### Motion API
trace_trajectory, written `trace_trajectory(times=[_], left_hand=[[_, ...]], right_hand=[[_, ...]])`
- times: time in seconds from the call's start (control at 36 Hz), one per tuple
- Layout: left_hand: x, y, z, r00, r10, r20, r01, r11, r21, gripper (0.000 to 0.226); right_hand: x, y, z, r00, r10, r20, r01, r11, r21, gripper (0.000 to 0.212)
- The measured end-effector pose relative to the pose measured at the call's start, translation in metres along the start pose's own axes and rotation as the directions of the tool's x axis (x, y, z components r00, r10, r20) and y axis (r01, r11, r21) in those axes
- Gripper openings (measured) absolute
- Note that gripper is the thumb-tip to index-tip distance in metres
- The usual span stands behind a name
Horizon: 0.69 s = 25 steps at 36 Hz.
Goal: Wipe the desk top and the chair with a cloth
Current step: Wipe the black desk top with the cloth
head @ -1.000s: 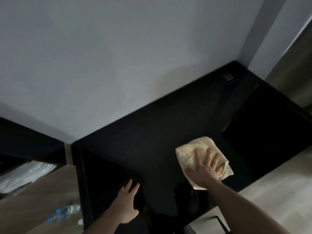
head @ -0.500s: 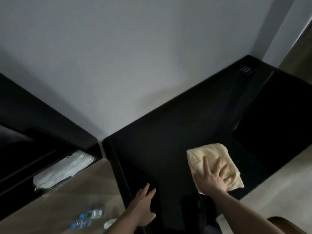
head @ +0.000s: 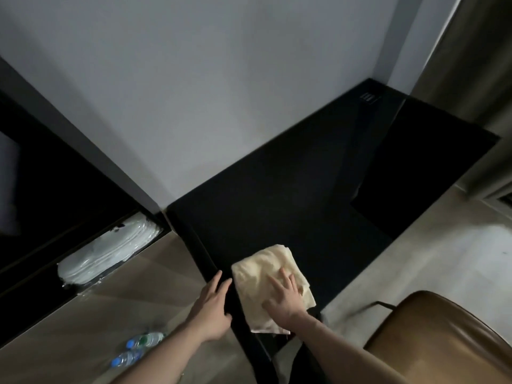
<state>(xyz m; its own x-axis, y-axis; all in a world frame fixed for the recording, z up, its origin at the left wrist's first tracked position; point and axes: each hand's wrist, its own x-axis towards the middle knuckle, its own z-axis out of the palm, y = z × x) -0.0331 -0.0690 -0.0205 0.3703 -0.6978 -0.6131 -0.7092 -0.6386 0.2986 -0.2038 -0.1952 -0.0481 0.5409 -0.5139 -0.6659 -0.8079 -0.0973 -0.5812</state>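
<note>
**Head view: cloth has swept to the bench's left edge, chair still untouched**

- Folded cream-yellow cloth (head: 270, 284) now lies at the lower centre of the frame, on the near-left corner of the glossy black bench (head: 291, 200). A second ago it sat further right, mid-way along the bench's front strip. So the wipe stroke ran right to left.
- Right hand (head: 285, 299): flat on the cloth, fingers straight and spread, pressing down, not clenched round it.
- Left hand (head: 214, 303): released, holding nothing, fingers straight, resting against the bench's left edge just beside the cloth. It has tracked left along with the stroke; looks like a brace.
- Brown leather chair (head: 443, 345) is now in the lower right of the frame, near the bench, neither hand on it.
- Lower left of the frame: two clear plastic water bottles with blue caps (head: 135, 349) and, further up the frame, wrapped white linen (head: 108, 252) on a dark shelf.

Read: front-left strip is likely covered. The back of the bench near the wall and the far right section look not yet reached from here. Desk part is mid-way, chair part not started.
</note>
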Motion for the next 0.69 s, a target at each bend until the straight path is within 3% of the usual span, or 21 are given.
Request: trace_trajectory(times=[0.08,0.19,0.31,0.47,0.58,0.69], left_hand=[[0.006,0.023,0.005,0.995,0.081,-0.05,-0.078,0.995,0.057,0.082],[0.022,0.069,0.015,0.984,0.159,-0.074,-0.148,0.979,0.137,0.084],[0.048,0.101,0.03,0.993,0.111,0.029,-0.114,0.986,0.123,0.098],[0.082,0.091,0.063,0.993,-0.021,0.113,-0.001,0.98,0.197,0.13],[0.078,0.068,0.075,0.999,0.03,0.041,-0.039,0.971,0.236,0.122],[0.067,0.036,0.07,1.0,0.022,-0.015,-0.017,0.964,0.266,0.115]], right_hand=[[-0.015,0.026,-0.028,0.978,-0.021,-0.207,0.067,0.974,0.218,0.061],[-0.019,0.066,-0.057,0.924,0.036,-0.381,0.018,0.99,0.139,0.062],[-0.008,0.092,-0.083,0.948,0.05,-0.313,-0.06,0.998,-0.022,0.076],[0.02,0.113,-0.088,0.977,0.009,-0.215,-0.072,0.955,-0.287,0.083],[0.024,0.118,-0.072,0.99,0.011,-0.137,-0.063,0.922,-0.381,0.083],[0.024,0.116,-0.065,0.986,0.0,-0.168,-0.066,0.919,-0.389,0.083]])
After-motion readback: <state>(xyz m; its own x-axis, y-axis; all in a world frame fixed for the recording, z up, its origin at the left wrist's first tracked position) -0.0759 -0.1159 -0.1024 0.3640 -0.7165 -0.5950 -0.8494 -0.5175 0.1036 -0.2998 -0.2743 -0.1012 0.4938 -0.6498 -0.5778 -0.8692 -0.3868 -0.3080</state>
